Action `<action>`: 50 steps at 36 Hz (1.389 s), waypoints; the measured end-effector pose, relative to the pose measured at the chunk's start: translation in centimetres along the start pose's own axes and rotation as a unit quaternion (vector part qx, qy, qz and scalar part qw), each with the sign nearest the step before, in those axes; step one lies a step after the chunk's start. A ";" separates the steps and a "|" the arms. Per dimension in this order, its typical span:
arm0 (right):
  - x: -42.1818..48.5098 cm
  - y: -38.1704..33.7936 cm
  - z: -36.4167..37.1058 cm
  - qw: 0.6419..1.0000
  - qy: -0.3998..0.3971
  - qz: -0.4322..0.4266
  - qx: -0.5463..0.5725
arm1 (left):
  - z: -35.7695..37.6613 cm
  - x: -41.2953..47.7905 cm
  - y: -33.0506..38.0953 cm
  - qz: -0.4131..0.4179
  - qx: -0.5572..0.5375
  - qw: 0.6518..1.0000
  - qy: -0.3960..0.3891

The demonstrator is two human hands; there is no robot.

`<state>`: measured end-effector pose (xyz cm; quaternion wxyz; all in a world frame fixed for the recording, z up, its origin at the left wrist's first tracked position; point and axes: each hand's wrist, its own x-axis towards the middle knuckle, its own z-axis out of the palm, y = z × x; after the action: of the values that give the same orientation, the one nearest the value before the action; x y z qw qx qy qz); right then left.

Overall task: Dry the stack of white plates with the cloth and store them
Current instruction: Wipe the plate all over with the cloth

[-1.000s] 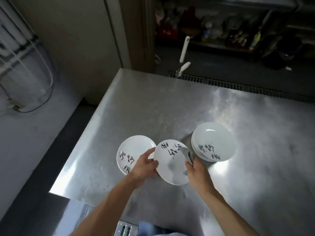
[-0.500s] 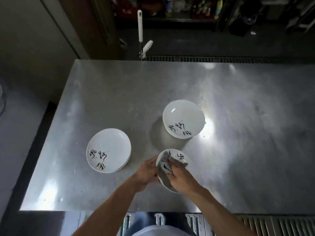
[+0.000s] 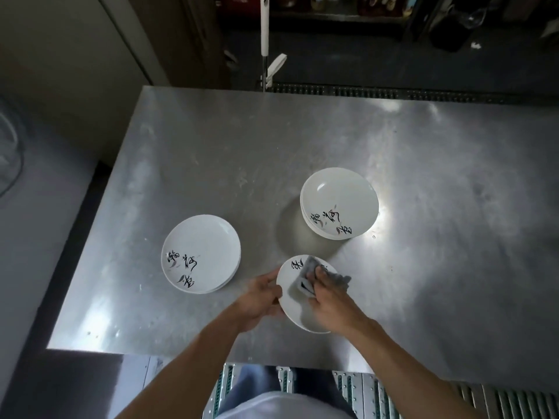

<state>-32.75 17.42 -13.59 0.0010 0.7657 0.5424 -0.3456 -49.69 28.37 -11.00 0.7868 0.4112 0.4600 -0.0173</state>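
While left hand point(image 3: 257, 300) grips the left rim of tilted white plate point(image 3: 295, 309), right hand point(image 3: 329, 297) presses grey cloth point(image 3: 311, 273) onto its face, fingers curled round the cloth.

Left stack point(image 3: 201, 254), right stack point(image 3: 339, 203); tabletop point(image 3: 263, 204) between

The only writing stands on the white plates, as black brush characters in an East Asian script with small reddish strokes among them. On the top plate of the left stack point(image 3: 201, 254), a row of about three characters runs along the near side. The top plate of the right stack point(image 3: 338, 202) carries the same kind of row. On the held plate point(image 3: 295, 309), one character shows at the far rim and the cloth point(image 3: 311, 276) covers the rest. The characters are too small to read with certainty.
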 end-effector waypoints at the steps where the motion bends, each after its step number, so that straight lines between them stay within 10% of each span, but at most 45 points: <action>1: 0.5 -0.6 0.1 1.000 0.007 -0.011 0.003 | 0.0 -0.1 0.0 0.002 0.000 1.000 -0.003; 13: -4.1 1.7 0.9 0.983 -0.060 -0.164 0.050 | -1.3 0.0 -1.2 0.007 -0.040 0.999 0.002; 20: -2.0 0.0 -0.1 0.982 0.059 0.025 0.177 | -0.3 -0.6 -0.1 -0.032 0.028 0.999 -0.009; 28: -0.2 -1.6 0.4 0.982 0.033 0.020 0.184 | -0.2 -0.7 -0.3 -0.013 0.016 0.999 0.045; 37: -1.0 -1.6 0.8 0.989 -0.003 -0.081 0.124 | 0.2 -0.9 0.1 -0.027 0.068 0.994 0.084; 43: -0.6 -1.0 1.2 0.979 -0.012 -0.169 0.110 | -0.3 -1.2 -0.9 -0.047 0.036 0.998 -0.032; 50: 1.1 -1.0 0.9 0.997 0.064 0.006 0.038 | 1.0 -0.7 -1.1 -0.017 -0.077 0.987 0.141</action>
<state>-33.83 18.38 -14.51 -0.0602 0.7888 0.5235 -0.3165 -49.88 26.76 -10.90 0.7428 0.3399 0.5734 0.0626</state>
